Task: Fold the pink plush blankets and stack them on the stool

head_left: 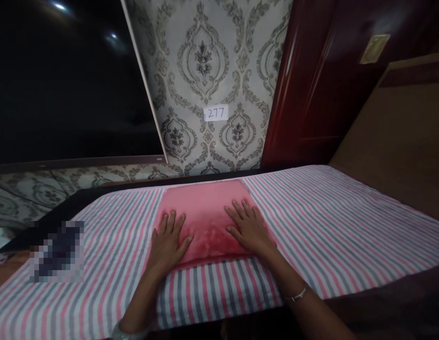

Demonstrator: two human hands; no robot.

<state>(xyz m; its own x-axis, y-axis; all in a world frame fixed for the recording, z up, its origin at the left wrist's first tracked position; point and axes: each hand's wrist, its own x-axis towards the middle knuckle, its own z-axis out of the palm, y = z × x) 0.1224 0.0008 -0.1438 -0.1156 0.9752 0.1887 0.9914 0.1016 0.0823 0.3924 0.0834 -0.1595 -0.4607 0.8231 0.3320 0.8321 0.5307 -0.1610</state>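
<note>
A folded pink fleece cloth (pixel 205 212) lies flat on a striped sheet (pixel 329 222) of pink, grey and white bands. My left hand (pixel 168 241) presses flat on the cloth's near left corner, fingers spread. My right hand (pixel 248 226) rests palm down on the cloth's right side, fingers apart. A thin bangle circles my right wrist and a pale bracelet my left wrist. Neither hand grips anything.
A patterned wall (pixel 205 71) with a small "277" label (pixel 215 113) stands behind the surface. A dark screen (pixel 63 80) fills the upper left. A dark red wooden door (pixel 329 71) and a brown panel (pixel 400 141) are at the right. A blurred patch (pixel 56 252) sits at the left.
</note>
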